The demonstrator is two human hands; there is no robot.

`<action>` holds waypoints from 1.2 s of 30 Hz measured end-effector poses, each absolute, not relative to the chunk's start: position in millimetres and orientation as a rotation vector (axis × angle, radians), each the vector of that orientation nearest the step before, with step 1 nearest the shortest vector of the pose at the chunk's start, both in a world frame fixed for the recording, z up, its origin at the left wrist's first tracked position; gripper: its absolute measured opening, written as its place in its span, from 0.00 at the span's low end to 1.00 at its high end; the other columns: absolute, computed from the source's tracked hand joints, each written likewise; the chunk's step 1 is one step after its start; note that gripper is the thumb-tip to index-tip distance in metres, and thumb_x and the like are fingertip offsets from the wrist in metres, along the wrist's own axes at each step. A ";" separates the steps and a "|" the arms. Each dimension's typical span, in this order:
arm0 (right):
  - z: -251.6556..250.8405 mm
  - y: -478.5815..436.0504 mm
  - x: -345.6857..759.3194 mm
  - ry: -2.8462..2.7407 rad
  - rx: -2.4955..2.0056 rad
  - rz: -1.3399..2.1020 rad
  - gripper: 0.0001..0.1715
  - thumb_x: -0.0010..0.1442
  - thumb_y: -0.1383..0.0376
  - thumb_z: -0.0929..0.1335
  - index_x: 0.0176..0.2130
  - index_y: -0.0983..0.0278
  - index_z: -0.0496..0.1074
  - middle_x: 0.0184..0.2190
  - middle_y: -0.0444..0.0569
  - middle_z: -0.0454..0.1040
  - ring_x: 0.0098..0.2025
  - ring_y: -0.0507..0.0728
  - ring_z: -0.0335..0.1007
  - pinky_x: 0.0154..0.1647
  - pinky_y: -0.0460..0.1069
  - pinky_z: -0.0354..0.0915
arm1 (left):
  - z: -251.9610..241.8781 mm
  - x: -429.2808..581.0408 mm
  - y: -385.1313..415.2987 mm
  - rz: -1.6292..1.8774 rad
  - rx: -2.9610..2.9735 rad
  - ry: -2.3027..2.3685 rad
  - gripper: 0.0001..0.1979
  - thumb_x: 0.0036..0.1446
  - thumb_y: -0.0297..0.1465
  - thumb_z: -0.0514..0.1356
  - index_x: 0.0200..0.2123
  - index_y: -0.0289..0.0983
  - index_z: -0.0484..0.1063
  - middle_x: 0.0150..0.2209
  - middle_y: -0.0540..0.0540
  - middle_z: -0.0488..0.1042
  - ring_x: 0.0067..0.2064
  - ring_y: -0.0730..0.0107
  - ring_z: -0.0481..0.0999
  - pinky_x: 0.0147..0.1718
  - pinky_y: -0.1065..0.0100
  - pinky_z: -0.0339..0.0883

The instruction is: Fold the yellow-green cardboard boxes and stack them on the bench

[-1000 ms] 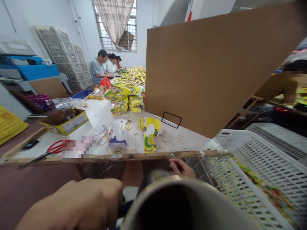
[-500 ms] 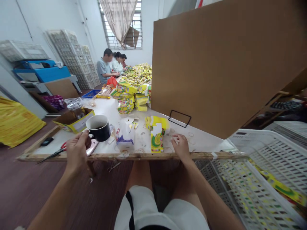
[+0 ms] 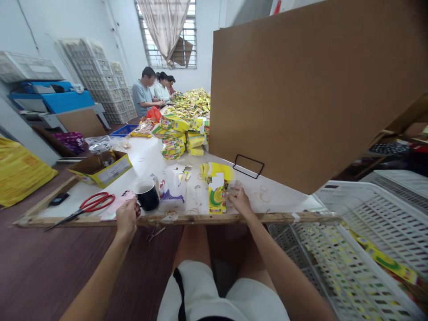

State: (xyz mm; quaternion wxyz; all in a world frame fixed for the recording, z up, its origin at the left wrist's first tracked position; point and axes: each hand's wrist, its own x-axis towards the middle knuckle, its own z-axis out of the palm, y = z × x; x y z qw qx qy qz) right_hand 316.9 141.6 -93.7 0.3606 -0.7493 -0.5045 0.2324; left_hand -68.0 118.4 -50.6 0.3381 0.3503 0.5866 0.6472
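My left hand [image 3: 127,218] is closed on the handle side of a dark blue mug [image 3: 149,198] with a white inside. The mug appears upright at table height, beside a pink phone-like item [image 3: 117,206]. My right hand [image 3: 240,200] is at the right edge of a flat yellow and green printed carton [image 3: 217,196] with a white flap. Its fingers are bent and slightly apart; whether they touch the carton is hard to tell. More yellow cartons [image 3: 209,170] lie just behind. A white and purple packet [image 3: 173,194] sits between the mug and the cartons.
Red-handled scissors [image 3: 96,203] point over the table's front edge. Nearby stands an open yellow box [image 3: 112,171]. A large cardboard sheet [image 3: 294,98] rises at the right, above white crates [image 3: 377,209]. Stacked yellow packs [image 3: 175,138] and several people stand farther back.
My left hand has lowered the mug to the table and shifted right, uncovering the scissors and the pink item. My right hand has moved left to the carton's edge.
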 end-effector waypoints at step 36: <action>-25.5 -64.9 247.1 -1.828 -1.341 0.686 0.30 0.52 0.78 0.65 0.54 0.61 0.61 0.51 0.53 0.65 0.54 0.60 0.61 0.55 0.55 0.61 | -22.2 84.3 -31.5 0.743 1.274 0.962 0.20 0.56 0.45 0.59 0.37 0.32 0.74 0.28 0.46 0.72 0.29 0.67 0.70 0.29 0.71 0.65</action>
